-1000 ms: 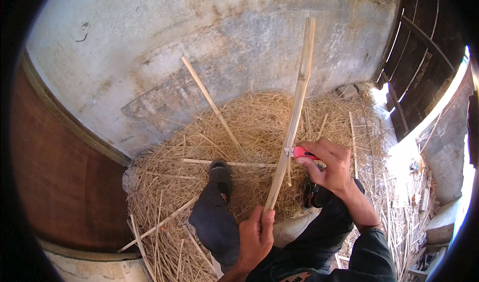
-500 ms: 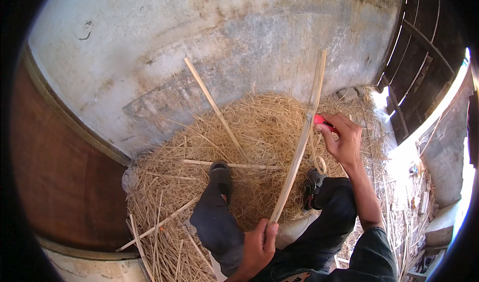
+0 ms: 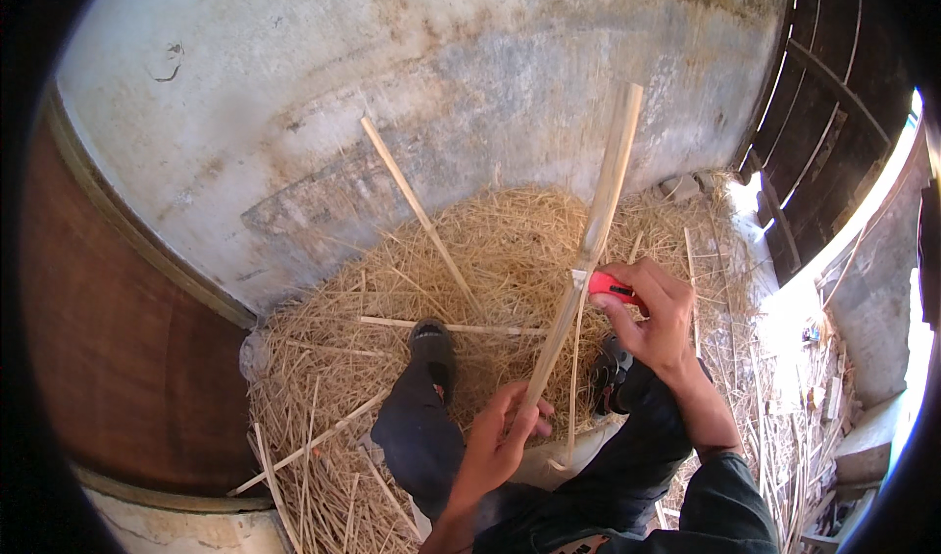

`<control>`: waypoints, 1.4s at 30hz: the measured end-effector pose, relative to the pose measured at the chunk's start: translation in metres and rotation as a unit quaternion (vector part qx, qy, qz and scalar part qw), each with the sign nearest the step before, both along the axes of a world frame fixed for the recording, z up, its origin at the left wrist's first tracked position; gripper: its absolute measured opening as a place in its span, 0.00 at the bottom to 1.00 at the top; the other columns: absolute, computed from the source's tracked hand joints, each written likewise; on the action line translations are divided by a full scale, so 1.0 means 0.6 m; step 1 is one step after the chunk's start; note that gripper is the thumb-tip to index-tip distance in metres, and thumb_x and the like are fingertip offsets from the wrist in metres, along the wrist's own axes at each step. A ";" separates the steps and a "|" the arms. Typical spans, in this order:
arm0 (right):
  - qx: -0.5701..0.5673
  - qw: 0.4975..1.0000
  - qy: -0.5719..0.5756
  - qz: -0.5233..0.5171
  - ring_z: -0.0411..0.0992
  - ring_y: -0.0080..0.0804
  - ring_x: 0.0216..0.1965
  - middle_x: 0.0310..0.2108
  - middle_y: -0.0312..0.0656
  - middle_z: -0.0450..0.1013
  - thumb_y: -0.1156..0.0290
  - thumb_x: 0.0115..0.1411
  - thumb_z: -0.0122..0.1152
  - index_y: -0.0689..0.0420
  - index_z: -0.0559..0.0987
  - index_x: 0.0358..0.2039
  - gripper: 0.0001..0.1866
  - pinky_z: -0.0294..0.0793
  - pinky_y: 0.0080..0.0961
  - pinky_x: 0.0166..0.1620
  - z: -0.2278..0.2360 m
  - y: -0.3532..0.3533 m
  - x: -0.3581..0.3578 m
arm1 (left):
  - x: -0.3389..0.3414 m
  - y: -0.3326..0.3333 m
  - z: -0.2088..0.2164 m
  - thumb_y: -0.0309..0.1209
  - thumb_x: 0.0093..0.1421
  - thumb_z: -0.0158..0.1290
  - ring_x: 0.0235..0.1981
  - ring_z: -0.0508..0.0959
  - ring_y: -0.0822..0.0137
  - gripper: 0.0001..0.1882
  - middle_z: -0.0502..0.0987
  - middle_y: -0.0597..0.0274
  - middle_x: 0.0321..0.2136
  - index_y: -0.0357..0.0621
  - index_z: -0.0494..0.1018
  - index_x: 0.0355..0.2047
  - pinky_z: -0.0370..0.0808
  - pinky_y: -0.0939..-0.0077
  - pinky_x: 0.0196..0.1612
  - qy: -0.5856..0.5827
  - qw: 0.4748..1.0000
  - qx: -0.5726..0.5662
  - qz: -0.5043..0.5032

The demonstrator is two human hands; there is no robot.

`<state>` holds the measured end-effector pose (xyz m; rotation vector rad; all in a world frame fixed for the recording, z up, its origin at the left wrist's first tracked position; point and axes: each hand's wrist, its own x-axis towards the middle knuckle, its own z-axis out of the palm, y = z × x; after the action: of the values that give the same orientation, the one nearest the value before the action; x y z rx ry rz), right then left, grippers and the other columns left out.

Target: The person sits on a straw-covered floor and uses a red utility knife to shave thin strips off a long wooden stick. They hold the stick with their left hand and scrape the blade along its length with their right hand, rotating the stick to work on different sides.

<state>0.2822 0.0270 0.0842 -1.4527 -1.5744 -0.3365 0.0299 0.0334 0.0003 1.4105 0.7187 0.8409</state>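
A long pale strip of wood or bamboo (image 3: 613,176) slants up and away from me. Its lower end is gripped by my left hand (image 3: 495,441), with the fingers wrapped round it. My right hand (image 3: 659,314) is closed on a red utility knife (image 3: 613,287) with a black slider. The knife's blade meets the strip near its middle. From beside the blade a thin shaving (image 3: 575,377) hangs down, its lower tip curling near my knee.
Straw-like shavings (image 3: 524,226) cover the floor round my shoes. One pale stick (image 3: 417,206) leans on the stained wall (image 3: 470,74); another stick (image 3: 451,327) lies crosswise by my foot. A brown panel (image 3: 127,338) stands at left, dark wooden slats (image 3: 823,113) at right.
The knife and my right hand have moved down along the strip, toward my left hand. The shaving has grown longer and now hangs lower.
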 end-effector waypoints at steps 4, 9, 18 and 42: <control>0.030 0.999 -0.014 -0.014 0.78 0.36 0.24 0.27 0.40 0.79 0.65 0.55 0.82 0.54 0.88 0.42 0.16 0.74 0.30 0.26 -0.004 0.004 0.003 | 0.001 -0.007 0.018 0.44 0.81 0.47 0.20 0.62 0.82 0.21 0.66 0.74 0.22 0.37 0.76 0.50 0.60 0.81 0.24 -0.007 0.990 -0.128 -0.051; 0.045 0.995 -0.084 -0.041 0.74 0.34 0.21 0.25 0.37 0.75 0.60 0.54 0.81 0.51 0.89 0.42 0.17 0.71 0.31 0.24 -0.011 -0.005 0.011 | -0.004 -0.024 0.011 0.38 0.81 0.47 0.21 0.61 0.84 0.16 0.66 0.75 0.24 0.37 0.77 0.46 0.58 0.83 0.24 -0.023 0.986 -0.154 -0.051; 0.026 0.994 -0.093 -0.058 0.71 0.33 0.19 0.24 0.36 0.71 0.58 0.53 0.81 0.50 0.89 0.42 0.18 0.69 0.32 0.23 -0.025 -0.015 0.007 | -0.005 -0.063 0.004 0.39 0.80 0.50 0.19 0.59 0.83 0.15 0.64 0.75 0.22 0.40 0.74 0.41 0.56 0.81 0.22 0.071 0.995 0.030 0.058; 0.012 1.000 -0.018 -0.021 0.76 0.36 0.22 0.25 0.39 0.76 0.62 0.55 0.82 0.54 0.88 0.42 0.17 0.73 0.32 0.26 -0.036 0.001 0.008 | -0.013 -0.030 0.009 0.39 0.78 0.52 0.19 0.73 0.75 0.17 0.75 0.64 0.20 0.38 0.79 0.37 0.66 0.77 0.23 0.155 0.964 0.165 0.136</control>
<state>0.2868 0.0277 0.0624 -1.4699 -1.5647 -0.4057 0.0222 0.0153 0.0060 1.7943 1.0667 0.9962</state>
